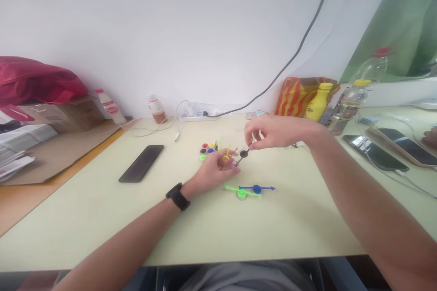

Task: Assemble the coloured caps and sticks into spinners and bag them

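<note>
Mid-bench (191, 236), the right hand (261, 132) pinches the end of the black spinner (243, 154); the left hand (220, 167) grasps the yellow spinner (226, 158) just to its left. This looks like two-handed positioning, calling for a steady left grip. A green spinner (242, 193) lies nearer. The left fingers partly hide the yellow spinner; blur leaves any contact between the two unclear.

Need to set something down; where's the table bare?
Bare: table from the green arrow and blue arrow to its near edge, and between the black phone and that edge. Crowded: around the left hand and right hand.
</note>
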Available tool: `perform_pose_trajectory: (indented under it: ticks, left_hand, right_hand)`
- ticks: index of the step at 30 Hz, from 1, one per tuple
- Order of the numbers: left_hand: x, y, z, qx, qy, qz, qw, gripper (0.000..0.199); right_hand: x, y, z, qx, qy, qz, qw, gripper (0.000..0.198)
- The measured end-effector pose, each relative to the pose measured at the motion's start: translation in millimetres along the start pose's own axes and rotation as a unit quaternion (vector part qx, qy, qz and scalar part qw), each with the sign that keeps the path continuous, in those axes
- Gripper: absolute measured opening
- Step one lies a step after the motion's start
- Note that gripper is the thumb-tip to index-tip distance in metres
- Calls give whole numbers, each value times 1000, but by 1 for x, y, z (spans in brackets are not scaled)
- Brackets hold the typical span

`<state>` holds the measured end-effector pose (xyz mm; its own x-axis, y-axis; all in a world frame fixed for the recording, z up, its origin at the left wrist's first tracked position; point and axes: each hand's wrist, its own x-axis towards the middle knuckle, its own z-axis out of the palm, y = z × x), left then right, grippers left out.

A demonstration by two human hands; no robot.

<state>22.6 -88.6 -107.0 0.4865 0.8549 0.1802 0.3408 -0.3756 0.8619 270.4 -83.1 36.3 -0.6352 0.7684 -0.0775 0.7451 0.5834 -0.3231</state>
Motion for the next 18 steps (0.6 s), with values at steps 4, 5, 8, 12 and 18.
perform_pose_trajectory:
  ticks: [4, 5, 8, 12, 18]
  left_hand:
    - [0, 1, 0, 26, 8, 8, 1000, 48]
    - [0, 1, 0, 28, 10, 9, 1000, 47]
    - [0, 2, 1, 1, 13, 6, 1000, 49]
    - [0, 2, 2, -64, 17, -9, 998, 50]
    - [3, 1, 4, -113, 39, -13, 993, 50]
  right_hand:
    - [1, 1, 1, 5, 5, -11, 1000, 16]
    - [1, 2, 0, 13, 18, -20, 1000, 16]
    - [0, 5, -4, 51, 52, -50, 996, 17]
    - [2, 4, -4, 114, 93, -81, 986, 19]
    - [14, -5, 8, 206, 153, -94, 962, 21]
